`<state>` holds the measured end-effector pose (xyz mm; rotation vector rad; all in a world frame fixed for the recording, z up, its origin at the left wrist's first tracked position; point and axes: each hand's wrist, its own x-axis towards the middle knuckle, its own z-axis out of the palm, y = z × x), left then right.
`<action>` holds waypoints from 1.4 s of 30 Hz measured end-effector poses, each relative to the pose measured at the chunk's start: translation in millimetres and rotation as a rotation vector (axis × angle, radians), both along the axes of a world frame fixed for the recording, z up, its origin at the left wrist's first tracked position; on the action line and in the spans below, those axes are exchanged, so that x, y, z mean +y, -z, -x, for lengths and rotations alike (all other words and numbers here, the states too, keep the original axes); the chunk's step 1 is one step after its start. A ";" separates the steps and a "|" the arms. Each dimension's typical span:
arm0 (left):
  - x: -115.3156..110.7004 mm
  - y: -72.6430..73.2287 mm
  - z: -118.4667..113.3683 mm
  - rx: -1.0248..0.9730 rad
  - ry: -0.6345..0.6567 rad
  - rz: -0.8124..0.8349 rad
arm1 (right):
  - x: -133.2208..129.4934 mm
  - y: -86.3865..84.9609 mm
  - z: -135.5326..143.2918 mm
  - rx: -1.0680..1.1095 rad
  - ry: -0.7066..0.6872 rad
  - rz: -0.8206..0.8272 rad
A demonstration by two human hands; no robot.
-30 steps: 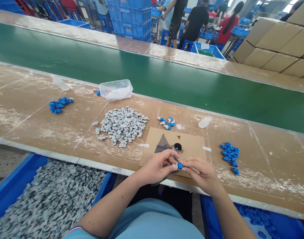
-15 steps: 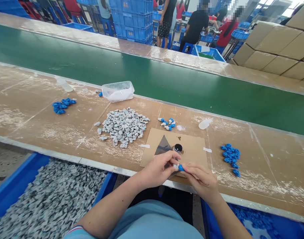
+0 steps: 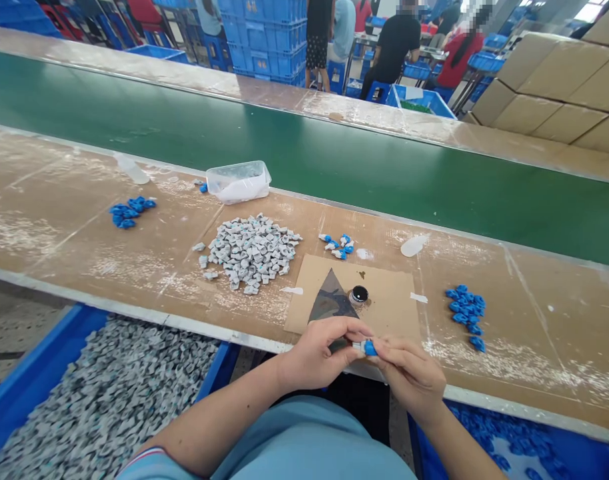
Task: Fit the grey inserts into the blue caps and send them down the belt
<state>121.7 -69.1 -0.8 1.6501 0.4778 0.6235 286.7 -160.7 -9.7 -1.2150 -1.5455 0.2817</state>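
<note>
Writing in orange marks the stacked blue crates [image 3: 264, 37] beyond the green belt [image 3: 334, 157], too small to read. Nearer, the left hand [image 3: 314, 353] pinches the pale end of a small blue-and-white piece [image 3: 370, 348], while the right hand [image 3: 412, 377] grips its blue end; the piece is held between them near the front edge of the bench [image 3: 524, 357]. Beyond it, a cardboard sheet [image 3: 394, 303] bears a dark triangular sheet [image 3: 332, 293] and a round black-topped jar [image 3: 359, 295]. Pale grey pieces [image 3: 254, 250] are heaped leftward, loose blue pieces [image 3: 465, 305] rightward.
</note>
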 end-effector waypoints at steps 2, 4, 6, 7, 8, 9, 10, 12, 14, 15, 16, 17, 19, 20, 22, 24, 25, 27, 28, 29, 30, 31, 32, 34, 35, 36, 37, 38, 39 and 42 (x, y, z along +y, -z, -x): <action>-1.2 -0.1 -1.7 0.008 -0.010 0.048 | -2.0 4.2 2.6 0.059 0.056 0.027; -1.4 0.7 -4.4 -0.010 -0.020 0.172 | -1.9 4.8 1.9 0.110 0.102 0.094; -1.0 3.4 -6.8 -0.042 -0.012 0.344 | -0.4 3.4 -1.0 0.166 0.091 0.184; -0.5 5.4 -7.6 -0.045 0.005 0.424 | 0.4 2.7 -2.7 0.192 0.066 0.224; 0.0 7.6 -8.1 -0.035 0.019 0.484 | 1.0 2.4 -4.3 0.206 0.039 0.258; 0.5 9.9 -8.1 -0.015 0.027 0.521 | 1.4 2.5 -5.5 0.202 0.020 0.284; 1.0 11.9 -7.9 0.013 0.035 0.538 | 1.5 3.1 -6.1 0.175 0.009 0.299; 1.2 15.1 -7.3 0.070 0.045 0.542 | 0.9 5.7 -5.5 0.063 0.017 0.299; -0.1 16.9 -7.2 0.098 0.043 0.537 | -0.2 9.2 -2.5 -0.081 0.061 0.247; -1.4 17.5 -7.6 0.102 0.032 0.542 | -0.7 11.0 -0.4 -0.149 0.092 0.207; -2.9 18.0 -8.3 0.102 0.010 0.550 | -0.9 12.6 1.8 -0.207 0.125 0.165; -4.5 18.6 -9.2 0.102 -0.021 0.558 | -1.0 14.2 3.9 -0.257 0.155 0.129; -7.2 20.0 -10.8 0.117 -0.075 0.566 | -0.7 16.6 7.3 -0.330 0.180 0.082; -8.0 20.8 -11.3 0.131 -0.081 0.566 | -0.5 17.6 8.4 -0.352 0.175 0.076; -8.2 22.3 -11.6 0.163 -0.057 0.560 | -0.4 19.3 9.3 -0.374 0.155 0.085; -7.4 23.4 -11.2 0.178 -0.030 0.557 | -0.8 20.9 9.2 -0.381 0.141 0.099; -7.1 23.8 -11.0 0.178 -0.027 0.557 | -1.0 21.5 8.8 -0.385 0.142 0.103; -7.3 25.0 -11.1 0.170 -0.034 0.562 | -1.2 22.7 7.9 -0.398 0.134 0.104; -7.8 25.8 -11.4 0.166 -0.038 0.566 | -1.2 23.2 7.2 -0.405 0.121 0.100; -8.6 26.7 -11.8 0.164 -0.045 0.570 | -1.0 23.7 6.3 -0.409 0.104 0.096; -9.4 27.7 -12.3 0.165 -0.053 0.573 | -0.8 24.2 5.4 -0.411 0.085 0.091; -10.3 28.8 -12.8 0.168 -0.060 0.575 | -0.6 25.0 4.3 -0.412 0.069 0.085; -11.2 30.0 -13.4 0.173 -0.066 0.577 | -0.5 26.0 3.1 -0.413 0.060 0.080; -12.6 32.0 -14.5 0.183 -0.067 0.573 | -0.6 28.8 1.0 -0.418 0.059 0.069; -13.2 32.9 -15.2 0.187 -0.064 0.568 | -0.8 30.5 0.4 -0.420 0.058 0.068; -13.7 33.7 -16.0 0.191 -0.063 0.558 | -1.0 32.1 0.2 -0.423 0.058 0.072; -14.1 34.4 -16.8 0.197 -0.066 0.543 | -1.2 33.3 0.4 -0.423 0.058 0.079; -14.5 34.8 -17.6 0.209 -0.065 0.526 | -1.5 34.0 0.9 -0.424 0.057 0.091; -14.6 34.9 -18.3 0.228 -0.062 0.506 | -1.8 33.9 1.4 -0.422 0.055 0.107; -10.6 32.3 -17.5 0.305 -0.038 0.410 | -3.9 29.1 -2.3 -0.408 0.021 0.161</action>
